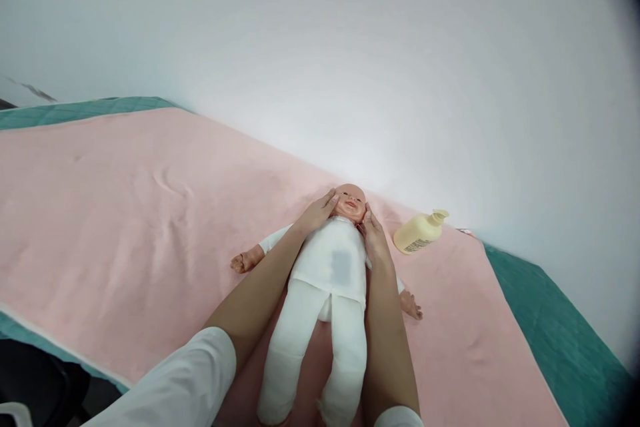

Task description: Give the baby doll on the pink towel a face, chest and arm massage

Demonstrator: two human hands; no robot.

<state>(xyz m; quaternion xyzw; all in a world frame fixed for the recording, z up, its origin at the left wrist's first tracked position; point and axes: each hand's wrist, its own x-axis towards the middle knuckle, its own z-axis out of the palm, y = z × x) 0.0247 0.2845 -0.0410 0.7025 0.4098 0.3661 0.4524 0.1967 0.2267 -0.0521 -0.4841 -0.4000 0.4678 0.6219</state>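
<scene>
A white-clad doll (317, 257) lies face up on a pink blanket (115, 227), arms spread. The left hand (317, 213) and right hand (373, 233), unclenched, cup opposite sides of its head. A yellow pump bottle (419, 231) is near the right hand; green quilting (543, 307) shows past the blanket's edges.

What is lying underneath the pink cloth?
Green quilted fabric shows past the edges of the pink cloth, to the left and right. What lies beneath its middle, under the doll, cannot be seen because the cloth covers it.
</scene>
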